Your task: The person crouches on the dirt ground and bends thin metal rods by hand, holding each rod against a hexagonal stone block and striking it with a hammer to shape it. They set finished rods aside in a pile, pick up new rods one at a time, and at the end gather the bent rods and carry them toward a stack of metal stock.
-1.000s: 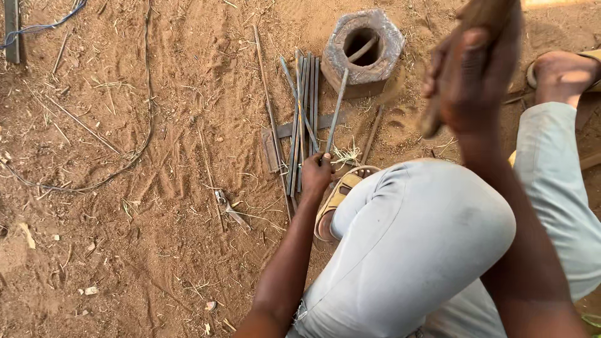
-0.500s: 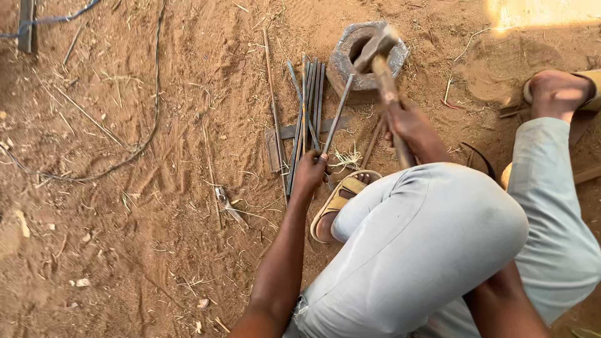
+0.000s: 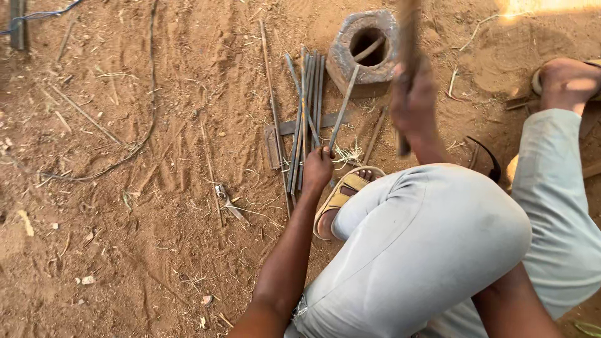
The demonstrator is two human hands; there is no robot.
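Observation:
My left hand (image 3: 317, 169) grips the near end of a thin metal rod (image 3: 344, 107); the rod's far end rests on the rim of a grey ring-shaped metal block (image 3: 366, 47) on the sandy ground. My right hand (image 3: 413, 103) is raised and closed around the wooden handle of a hammer (image 3: 408, 37), blurred, with the head out of view above the frame. A bundle of several thin metal rods (image 3: 307, 119) lies on the ground just left of the held rod.
My knees in light grey trousers (image 3: 451, 244) fill the lower right, with a sandalled foot (image 3: 341, 197) below my left hand. A dark cable (image 3: 147, 119) curves across the dirt at left. A small metal piece (image 3: 226, 201) and scattered straw lie nearby.
The hammer came down onto the rod at the block's rim half a second ago and has now swung back up. My left hand kept holding the rod in place.

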